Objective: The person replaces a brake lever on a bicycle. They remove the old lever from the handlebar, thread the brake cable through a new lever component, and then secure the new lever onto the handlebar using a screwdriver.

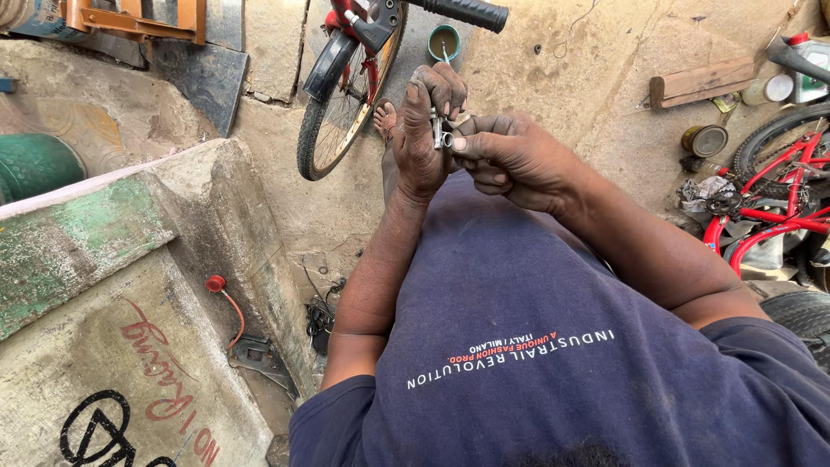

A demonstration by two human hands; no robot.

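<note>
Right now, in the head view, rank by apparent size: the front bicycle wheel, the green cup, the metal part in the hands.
1. Front wheel, largest.
2. Green cup.
3. Metal part, smallest; fingers hide some of it, and it sits nearer the camera, so its rank against the cup is unsure.

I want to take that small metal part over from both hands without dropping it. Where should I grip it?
Probably at the lower end of the small metal part, coming from below: the left hand covers its top and the right hand pinches it from the right.

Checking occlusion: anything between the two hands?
Head view: a small silver metal part sits between the left hand and right hand, pinched by both.
</note>
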